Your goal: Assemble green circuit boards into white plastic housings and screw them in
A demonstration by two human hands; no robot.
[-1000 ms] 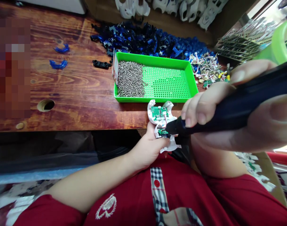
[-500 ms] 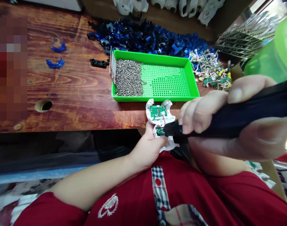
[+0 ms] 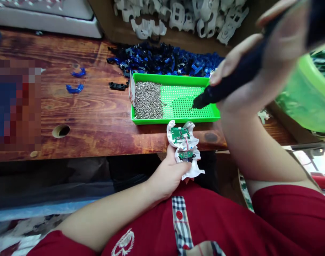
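My left hand (image 3: 170, 170) is closed round a white plastic housing (image 3: 196, 170) at the table's front edge. Two green circuit boards (image 3: 180, 134) sit in the housing, joined by a thin red and white wire. My right hand (image 3: 261, 74) grips a black electric screwdriver (image 3: 234, 83), raised at the right and slightly blurred. Its bit points down and left over the bare half of a green perforated tray (image 3: 175, 121); whether it touches the tray I cannot tell. A heap of small screws (image 3: 148, 101) fills the tray's left half.
Behind the tray lies a pile of blue and black plastic parts (image 3: 162, 58). A cardboard box holds white housings (image 3: 178, 16). Two blue pieces (image 3: 75, 88), a black piece (image 3: 118, 86) and a table hole (image 3: 60, 131) are at left; a green tub (image 3: 298, 106) stands right.
My right hand has lifted the screwdriver away from the housing, up and over the tray. My left hand keeps hold of the housing. The camera view has shifted a little.
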